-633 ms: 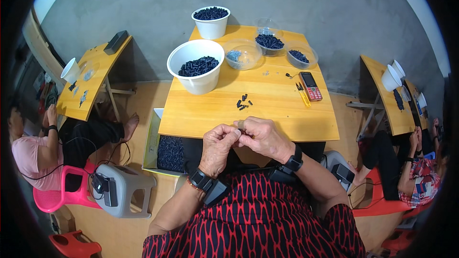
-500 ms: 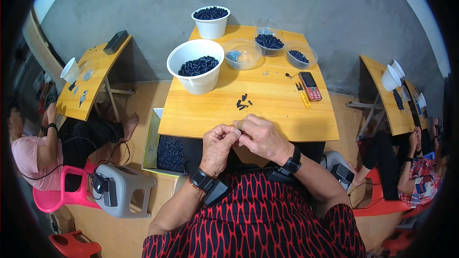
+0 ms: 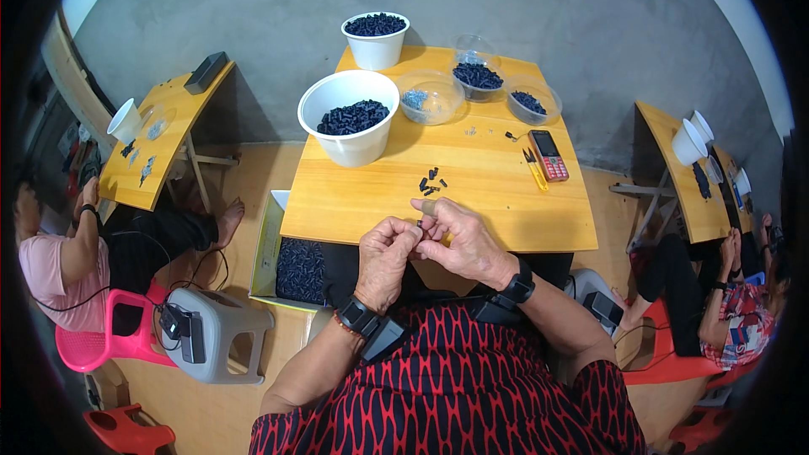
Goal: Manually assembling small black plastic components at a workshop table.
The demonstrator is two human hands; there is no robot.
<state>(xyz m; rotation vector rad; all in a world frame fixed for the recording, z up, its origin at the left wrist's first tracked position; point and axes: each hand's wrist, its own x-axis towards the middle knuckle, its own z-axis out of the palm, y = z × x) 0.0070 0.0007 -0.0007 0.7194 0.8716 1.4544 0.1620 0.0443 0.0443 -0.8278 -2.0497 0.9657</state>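
Observation:
My left hand and my right hand meet at the near edge of a small wooden table. Their fingertips pinch a tiny dark part between them; its shape is too small to make out. A few loose dark parts lie on the table just beyond my fingers. A large white bucket of dark parts stands at the left of the table, and a second white bucket stands at the far edge.
Three clear bowls with dark or grey bits sit at the back right. A red phone and yellow snips lie to the right. A box of dark parts sits below the table. A grey stool stands left. Other people work at side tables.

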